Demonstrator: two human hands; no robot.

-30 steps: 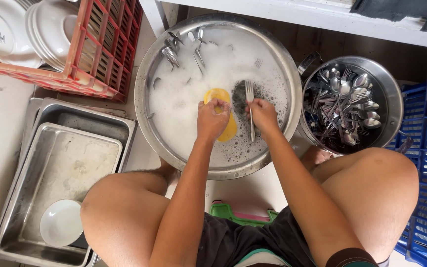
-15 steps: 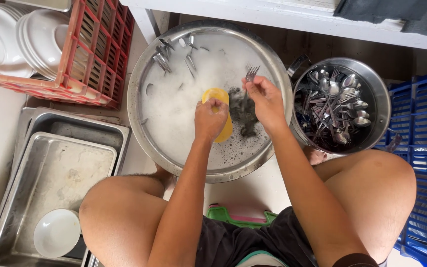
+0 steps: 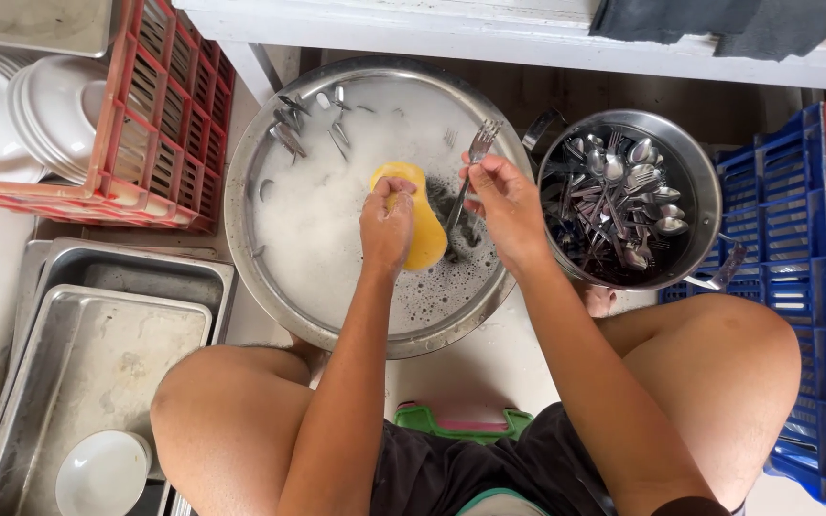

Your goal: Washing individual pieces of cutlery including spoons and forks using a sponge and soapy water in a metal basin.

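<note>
ok so my right hand (image 3: 507, 205) has just lifted the fork (image 3: 470, 174) clear of the suds, fingers pinched on its handle, while my left hand (image 3: 386, 225) stays clenched round the yellow sponge (image 3: 423, 229) over the soapy basin (image 3: 270, 287), so it's scrubbed I reckon.

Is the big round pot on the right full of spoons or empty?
Full. The pot beside the right hand holds a heap of spoons and forks covering its bottom.

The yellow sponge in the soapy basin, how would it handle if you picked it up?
The yellow sponge probably squashes easily, since the left hand grips it bent. It sits in suds in the basin, so it is likely slippery and waterlogged. Being soft, it seems unlikely to break or roll.
</note>
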